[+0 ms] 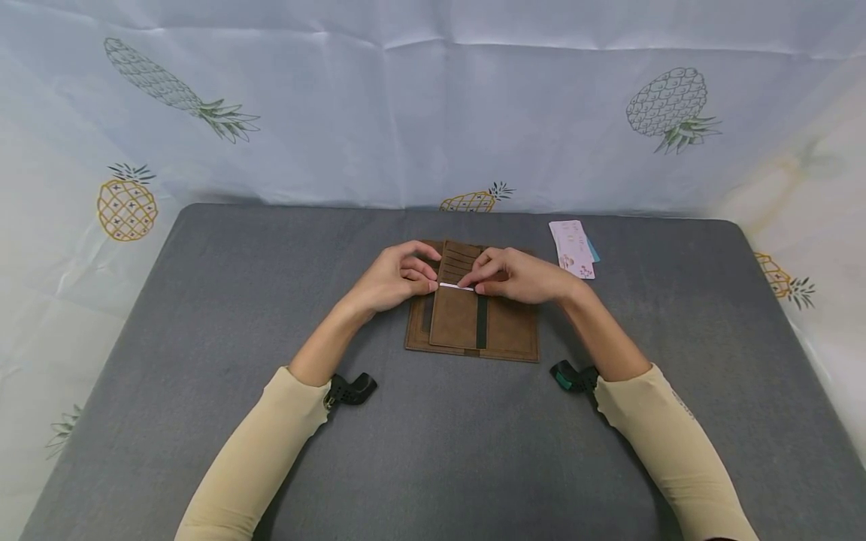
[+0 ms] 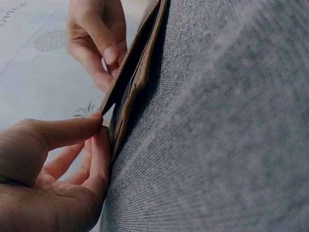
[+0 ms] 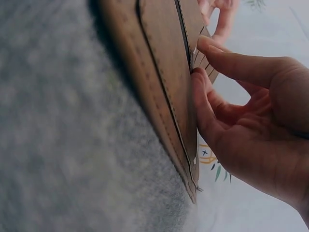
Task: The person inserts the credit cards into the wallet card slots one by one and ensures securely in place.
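Note:
A brown wallet [image 1: 512, 330] lies unfolded on the table, its inner card panel [image 1: 454, 318] lifted on top with several slots. The white edge of a card [image 1: 452, 285] shows in the lowest slot. My left hand [image 1: 395, 276] pinches the panel's left edge between thumb [image 2: 77, 129] and fingers; the left wrist view shows the panel raised off the layer beneath. With bent fingers, my right hand [image 1: 517, 275] holds the card's right end, thumb and fingertips close together at the slot. Most of the card is hidden inside the panel.
Beyond my right hand, a pink printed card [image 1: 572, 249] overlaps a blue one [image 1: 593, 251]. The grey table [image 1: 433, 458] meets a pineapple-print curtain [image 1: 338, 120] at its far edge. Black wrist cameras [image 1: 354, 389] hang under both forearms.

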`<state>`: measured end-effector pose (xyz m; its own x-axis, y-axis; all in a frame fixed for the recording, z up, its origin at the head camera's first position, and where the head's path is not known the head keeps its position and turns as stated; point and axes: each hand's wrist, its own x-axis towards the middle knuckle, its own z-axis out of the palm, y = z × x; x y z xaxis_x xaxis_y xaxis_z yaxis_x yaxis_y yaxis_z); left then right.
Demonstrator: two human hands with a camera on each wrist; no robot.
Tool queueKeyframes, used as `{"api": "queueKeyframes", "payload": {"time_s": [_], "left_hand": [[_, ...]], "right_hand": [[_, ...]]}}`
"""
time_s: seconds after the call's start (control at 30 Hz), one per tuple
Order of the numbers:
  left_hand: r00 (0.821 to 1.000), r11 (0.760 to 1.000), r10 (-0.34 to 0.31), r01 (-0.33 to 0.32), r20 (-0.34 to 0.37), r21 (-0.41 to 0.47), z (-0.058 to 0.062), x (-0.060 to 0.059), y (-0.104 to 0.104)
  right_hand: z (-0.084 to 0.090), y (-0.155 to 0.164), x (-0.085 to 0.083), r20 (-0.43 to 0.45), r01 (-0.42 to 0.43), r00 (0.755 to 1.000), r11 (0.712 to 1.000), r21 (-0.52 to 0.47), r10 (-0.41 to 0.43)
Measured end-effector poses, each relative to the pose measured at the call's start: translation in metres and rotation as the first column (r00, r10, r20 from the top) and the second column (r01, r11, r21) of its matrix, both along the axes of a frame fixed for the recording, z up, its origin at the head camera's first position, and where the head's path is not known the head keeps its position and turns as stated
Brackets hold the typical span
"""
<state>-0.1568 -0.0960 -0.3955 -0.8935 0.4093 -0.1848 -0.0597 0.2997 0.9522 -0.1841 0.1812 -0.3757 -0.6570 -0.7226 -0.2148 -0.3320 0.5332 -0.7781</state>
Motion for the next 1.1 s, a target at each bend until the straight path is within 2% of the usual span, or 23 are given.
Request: {"api": "queueKeyframes", "payload": {"time_s": [0.23,0.5,0.63,0.87,1.0,1.1], "left_hand": [[1.000,1.000,-0.003,0.003,-0.003,-0.004,0.001,0.001,0.000],[0.998,1.000,0.009,-0.009,0.055,0.004,0.003,0.000,-0.003],[0.999,1.000,0.012,-0.010,0.049,-0.024,0.006,-0.002,-0.008],[0.998,0.993,0.061,-0.060,0.001,-0.105,0.013,-0.005,-0.022],[0.998,0.988,0.067,-0.066,0.005,-0.141,0.016,-0.005,-0.027],[0.997,0.989,0.071,-0.068,0.017,-0.132,0.017,-0.005,-0.028]], "right_hand": [[-0.001,0.000,0.001,0.014,-0.006,1.000,1.000,-0.026,0.006],[-0.002,0.003,0.000,0.007,-0.008,1.000,0.998,-0.058,0.008],[-0.002,0.005,-0.001,0.002,0.006,1.000,0.998,-0.067,-0.006],[0.003,0.013,-0.002,-0.035,0.047,0.998,0.997,-0.055,-0.049],[0.007,0.018,-0.004,-0.036,0.073,0.997,0.996,-0.056,-0.075],[0.010,0.023,-0.005,-0.039,0.088,0.995,0.994,-0.070,-0.091]]}}
